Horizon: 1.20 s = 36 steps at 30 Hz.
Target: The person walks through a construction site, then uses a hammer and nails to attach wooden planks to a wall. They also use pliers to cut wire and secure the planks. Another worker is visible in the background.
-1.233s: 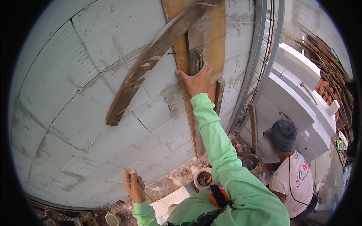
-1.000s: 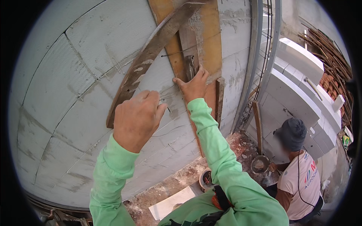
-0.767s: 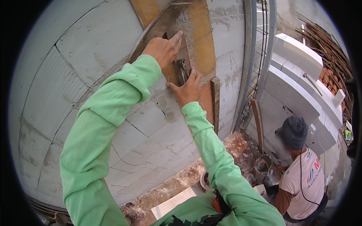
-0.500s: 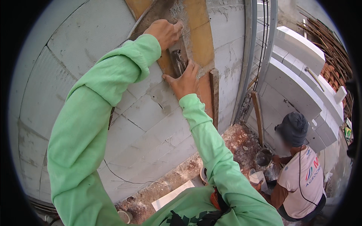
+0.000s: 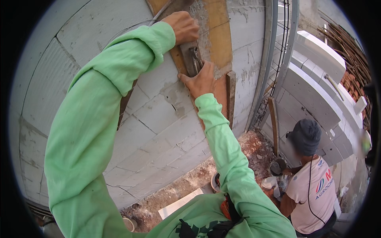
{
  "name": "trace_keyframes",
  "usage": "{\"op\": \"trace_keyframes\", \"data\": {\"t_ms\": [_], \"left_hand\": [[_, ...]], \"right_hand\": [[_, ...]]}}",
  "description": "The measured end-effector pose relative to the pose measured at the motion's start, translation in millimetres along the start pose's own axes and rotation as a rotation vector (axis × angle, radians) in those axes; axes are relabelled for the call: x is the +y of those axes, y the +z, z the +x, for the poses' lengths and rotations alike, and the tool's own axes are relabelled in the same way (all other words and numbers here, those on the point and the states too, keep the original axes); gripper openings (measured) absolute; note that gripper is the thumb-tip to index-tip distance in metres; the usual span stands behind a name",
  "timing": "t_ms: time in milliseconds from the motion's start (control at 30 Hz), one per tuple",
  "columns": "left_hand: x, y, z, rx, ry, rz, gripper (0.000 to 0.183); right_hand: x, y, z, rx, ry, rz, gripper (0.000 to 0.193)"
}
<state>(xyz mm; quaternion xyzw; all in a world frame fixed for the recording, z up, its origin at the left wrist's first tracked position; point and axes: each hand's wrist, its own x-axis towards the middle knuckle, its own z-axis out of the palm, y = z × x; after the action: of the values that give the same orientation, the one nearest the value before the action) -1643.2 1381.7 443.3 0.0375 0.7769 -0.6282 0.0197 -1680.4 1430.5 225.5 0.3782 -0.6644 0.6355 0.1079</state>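
Observation:
My right hand [image 5: 202, 79] is wrapped round a dark metal tool [image 5: 193, 59] that looks like pincers, held against a wooden board on the wall. Above it, my left hand [image 5: 183, 27] is closed in a fist with its back towards me. Whatever is in its fingers is hidden. Thin wire [image 5: 137, 24] loops out beside the left wrist. The yellowish formwork board [image 5: 219, 39] is smeared with grey mortar and stands upright against the white block wall [image 5: 158, 109].
A short wooden batten [image 5: 230, 97] stands right of the board. Further right are a metal post [image 5: 266, 51] with rebar and low block walls [image 5: 305, 103]. A co-worker [image 5: 313, 174] crouches below right by a bucket [image 5: 278, 166]. A white plank [image 5: 180, 204] lies on the ground.
My left fist has turned and shifted slightly right, and loops of wire now show beside its wrist. My right hand stays at the tool. The view has shifted a little.

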Motion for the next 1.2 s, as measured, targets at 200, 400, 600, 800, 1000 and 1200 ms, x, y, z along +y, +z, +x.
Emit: {"op": "trace_keyframes", "data": {"t_ms": [200,400,600,800,1000,1200], "left_hand": [[1,2,-1,0.025,0.017,0.005,0.01],[11,-1,0,-0.106,-0.074,0.037,0.029],[23,-10,-7,-0.152,-0.249,-0.119,0.045],[48,-39,-29,-0.083,-0.478,-0.366,0.04],[126,-89,-85,0.017,-0.737,-0.953,0.03],[194,-97,-153,-0.08,-0.936,-1.357,0.032]], "right_hand": [[-1,0,1,-0.021,0.024,-0.021,0.081],[11,-22,-3,-0.039,-0.039,0.031,0.071],[73,-57,-44,0.023,0.178,0.115,0.034],[143,-70,-72,0.066,0.494,0.228,0.015],[165,-50,7,0.176,0.276,0.239,0.025],[168,-32,77,0.038,0.289,0.252,0.034]]}}
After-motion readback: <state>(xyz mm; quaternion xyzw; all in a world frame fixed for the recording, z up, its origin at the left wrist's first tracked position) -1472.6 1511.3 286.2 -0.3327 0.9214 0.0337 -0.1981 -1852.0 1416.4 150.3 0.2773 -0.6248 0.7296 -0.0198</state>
